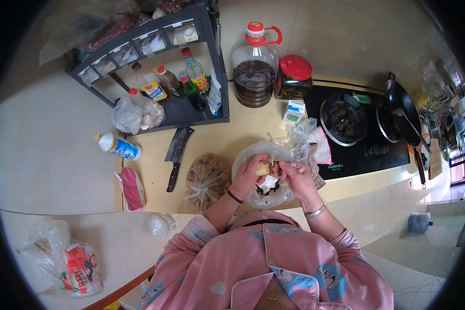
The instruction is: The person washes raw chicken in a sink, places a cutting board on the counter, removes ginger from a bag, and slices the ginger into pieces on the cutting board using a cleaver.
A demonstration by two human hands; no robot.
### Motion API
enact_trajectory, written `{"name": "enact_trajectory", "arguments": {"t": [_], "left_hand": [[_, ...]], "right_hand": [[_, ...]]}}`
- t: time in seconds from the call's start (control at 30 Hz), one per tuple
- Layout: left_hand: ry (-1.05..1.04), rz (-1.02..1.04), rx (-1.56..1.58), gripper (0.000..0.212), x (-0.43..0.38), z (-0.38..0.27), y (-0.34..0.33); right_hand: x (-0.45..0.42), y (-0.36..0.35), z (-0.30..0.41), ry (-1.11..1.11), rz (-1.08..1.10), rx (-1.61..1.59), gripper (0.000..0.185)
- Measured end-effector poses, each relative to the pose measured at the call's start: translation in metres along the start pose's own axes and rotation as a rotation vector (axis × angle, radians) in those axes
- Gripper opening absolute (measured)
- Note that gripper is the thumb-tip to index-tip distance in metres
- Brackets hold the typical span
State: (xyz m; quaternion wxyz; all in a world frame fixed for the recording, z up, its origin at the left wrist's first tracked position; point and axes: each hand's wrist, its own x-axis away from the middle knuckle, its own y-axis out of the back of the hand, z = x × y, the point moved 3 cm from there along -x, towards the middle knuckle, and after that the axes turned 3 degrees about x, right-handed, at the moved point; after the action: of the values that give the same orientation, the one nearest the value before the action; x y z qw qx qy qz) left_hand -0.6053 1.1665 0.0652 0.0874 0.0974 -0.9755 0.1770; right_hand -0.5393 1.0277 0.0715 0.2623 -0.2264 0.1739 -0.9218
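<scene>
My left hand (249, 177) grips a pale, partly peeled vegetable or fruit (262, 169), its kind not clear. Against its right side, my right hand (297, 179) holds a small peeler or blade (278, 166), partly hidden by the fingers. Both hands are above an open clear plastic bag (242, 155), where a white crumpled piece (269, 182) and dark scraps show. Just left of the bag lies a tied plastic bag of brown dried food (208, 174). Farther left, a cleaver (179, 149) rests on the counter, its dark handle towards me.
Behind stand a grey spice rack (170, 122) with bottles, a large jug of dark liquid (255, 81), a red-lidded jar (294, 77) and a small carton (294, 111). Right is a black gas hob (348, 164) with a wok (401, 104). A white-blue bottle (120, 146) lies at the left.
</scene>
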Motion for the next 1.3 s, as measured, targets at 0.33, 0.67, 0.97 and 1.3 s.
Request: {"name": "enact_trajectory", "arguments": {"t": [0.33,0.67,0.97,1.3], "left_hand": [[0.104,-0.16,-0.077,0.048,0.002,0.004,0.001],[0.073,-0.102,-0.105,0.045,0.001,-0.003,0.003],[0.009,-0.239,-0.188,0.046,-0.003,0.01,0.006],[-0.099,-0.119,-0.334,0.044,0.002,-0.005,0.002]], "right_hand": [[0.002,-0.002,-0.002,0.072,-0.02,0.28,0.031],[-0.002,0.005,-0.012,0.02,-0.01,0.113,0.032],[0.012,-0.024,0.0,0.326,0.112,0.61,0.017],[0.004,-0.02,0.002,0.358,0.114,0.589,0.029]]}}
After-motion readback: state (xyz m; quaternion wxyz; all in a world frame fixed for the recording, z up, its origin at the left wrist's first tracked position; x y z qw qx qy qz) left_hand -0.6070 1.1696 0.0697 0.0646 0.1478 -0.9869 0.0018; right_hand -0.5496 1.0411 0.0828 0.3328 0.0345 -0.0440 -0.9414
